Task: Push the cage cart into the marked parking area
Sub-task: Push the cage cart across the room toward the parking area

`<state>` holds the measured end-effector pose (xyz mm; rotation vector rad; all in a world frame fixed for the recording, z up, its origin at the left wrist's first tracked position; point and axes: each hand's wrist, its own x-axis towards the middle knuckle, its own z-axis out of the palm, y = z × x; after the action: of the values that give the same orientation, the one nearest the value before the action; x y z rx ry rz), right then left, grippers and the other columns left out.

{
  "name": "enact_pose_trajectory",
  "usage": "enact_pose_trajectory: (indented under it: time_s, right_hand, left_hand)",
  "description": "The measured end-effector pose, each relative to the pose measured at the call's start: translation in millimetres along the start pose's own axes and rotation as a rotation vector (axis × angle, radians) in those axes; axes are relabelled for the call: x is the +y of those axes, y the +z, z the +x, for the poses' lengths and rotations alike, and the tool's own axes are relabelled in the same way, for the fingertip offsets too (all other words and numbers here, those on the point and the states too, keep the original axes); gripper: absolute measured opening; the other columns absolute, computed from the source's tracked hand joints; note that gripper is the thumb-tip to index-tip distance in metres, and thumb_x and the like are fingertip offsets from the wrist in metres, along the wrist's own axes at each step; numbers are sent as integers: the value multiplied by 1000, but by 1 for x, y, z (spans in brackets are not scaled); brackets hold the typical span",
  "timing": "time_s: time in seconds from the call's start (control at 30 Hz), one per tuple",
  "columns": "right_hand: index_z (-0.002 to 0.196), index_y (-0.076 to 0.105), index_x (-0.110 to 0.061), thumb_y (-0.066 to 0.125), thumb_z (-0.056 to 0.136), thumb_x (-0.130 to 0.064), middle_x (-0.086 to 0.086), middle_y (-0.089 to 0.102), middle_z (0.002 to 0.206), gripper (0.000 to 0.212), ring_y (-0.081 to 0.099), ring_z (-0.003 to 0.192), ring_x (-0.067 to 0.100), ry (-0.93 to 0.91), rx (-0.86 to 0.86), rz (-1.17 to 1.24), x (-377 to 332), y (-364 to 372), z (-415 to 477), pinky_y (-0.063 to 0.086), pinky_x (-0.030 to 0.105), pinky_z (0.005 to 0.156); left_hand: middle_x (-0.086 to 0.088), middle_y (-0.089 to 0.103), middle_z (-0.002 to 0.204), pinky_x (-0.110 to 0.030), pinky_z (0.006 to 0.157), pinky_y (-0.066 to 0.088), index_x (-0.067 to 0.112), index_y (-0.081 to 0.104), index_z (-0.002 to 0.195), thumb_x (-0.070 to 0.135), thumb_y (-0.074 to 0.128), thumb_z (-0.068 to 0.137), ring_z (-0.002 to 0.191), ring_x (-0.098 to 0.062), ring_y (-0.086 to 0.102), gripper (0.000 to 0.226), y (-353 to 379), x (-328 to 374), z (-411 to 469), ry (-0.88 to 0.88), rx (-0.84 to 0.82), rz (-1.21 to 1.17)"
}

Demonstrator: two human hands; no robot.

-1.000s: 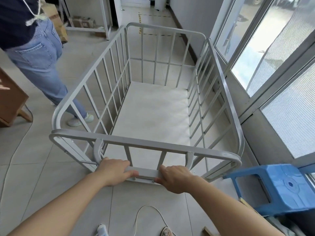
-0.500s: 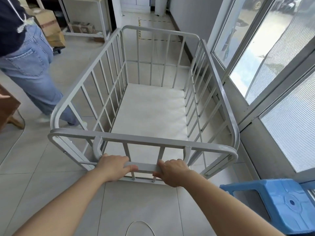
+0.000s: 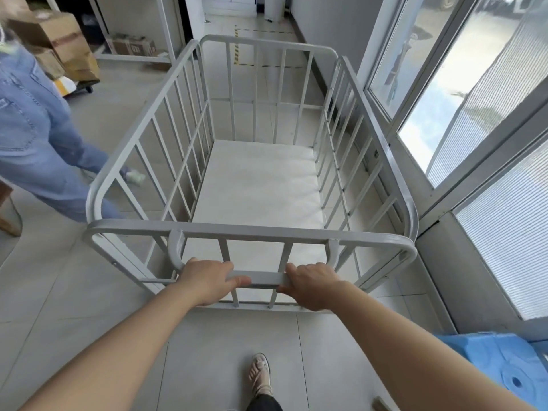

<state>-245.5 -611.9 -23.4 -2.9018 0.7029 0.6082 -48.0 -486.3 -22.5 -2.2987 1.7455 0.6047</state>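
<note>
The grey cage cart (image 3: 382, 149) fills the middle of the view, barred on all sides, with a bare white deck. Its low push handle (image 3: 261, 277) runs across the near end. My left hand (image 3: 207, 280) grips the handle's left part and my right hand (image 3: 311, 284) grips its right part. Beyond the cart's far end, yellow-and-black tape (image 3: 236, 46) marks a rectangle on the floor in the corridor.
A person in jeans (image 3: 38, 143) walks close to the cart's left side. Windows and a wall (image 3: 462, 120) run along the right. A blue plastic stool (image 3: 501, 360) stands at the lower right. Stacked cardboard boxes (image 3: 56, 40) on a dolly sit at the far left.
The cart has rolled forward along the window wall toward the taped area. The blue stool has slid back to my lower right. The person on the left has stepped ahead.
</note>
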Motion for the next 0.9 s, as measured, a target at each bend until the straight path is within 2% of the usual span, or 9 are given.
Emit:
enact_pose_trajectory:
  time_s: [0.13,0.27,0.4,0.47,0.57,0.63,0.7,0.83,0.9]
  right_hand:
    - [108,44,-11,29,97,-59,12,66,104,51,63,96,34,-31,49,1,37,-10,24,33,38,74]
    - [102,43,-14,26,96,-62,11,67,100,52,62,91,35,-71,96,20,75,-20,52,33,38,73]
    - [99,46,-15,-8,70,-76,11,67,102,86,62,94,35,-91,155,74,107,-28,81,31,39,76]
    - [100,48,-14,-14,66,-75,11,68,100,93,62,95,35,-88,173,98,123,-30,95,33,40,77]
    - [100,48,-15,-16,66,-75,10,68,99,94,62,93,34,-82,180,115,144,-36,115,32,40,76]
    - [101,48,-15,-17,64,-75,10,67,100,95,62,95,33,-82,171,124,156,-44,128,34,41,78]
    - [102,48,-15,-16,64,-75,10,67,101,96,62,95,33,-85,152,121,169,-51,141,34,41,79]
    - [101,47,-15,-17,62,-75,10,67,101,96,62,95,33,-109,133,129,197,-63,168,34,41,80]
    - [95,42,-18,-17,61,-75,11,67,101,89,61,96,34,-118,125,137,210,-68,180,31,41,79]
  left_hand:
    - [-3,67,102,-39,78,39,23,39,86,69,24,91,99,-28,61,49,-14,1,40,59,17,-3]
    - [-2,63,103,-40,80,47,21,43,101,62,28,94,95,-26,59,44,-34,-12,78,158,-59,-68]
    - [-4,60,108,-35,75,36,22,35,94,56,28,97,98,-26,57,35,-62,-17,107,232,-52,4]
    - [-4,64,105,-35,76,34,23,30,92,58,25,96,97,-27,59,36,-71,-16,121,218,3,64]
    - [-2,66,102,-37,78,38,23,29,91,69,7,87,95,-27,62,51,-80,-17,144,198,45,102]
    - [-1,67,101,-36,71,34,23,29,91,74,-9,67,94,-27,62,68,-86,-16,161,185,54,98]
    - [-1,67,100,-35,70,31,23,30,91,74,-12,60,94,-27,62,73,-93,-15,177,178,58,86]
    - [-3,67,103,-35,71,30,20,40,98,67,13,90,96,-28,62,55,-107,-15,212,151,67,106]
    - [-5,67,105,-35,72,30,16,43,103,60,24,95,99,-29,61,48,-117,-13,227,118,64,105]
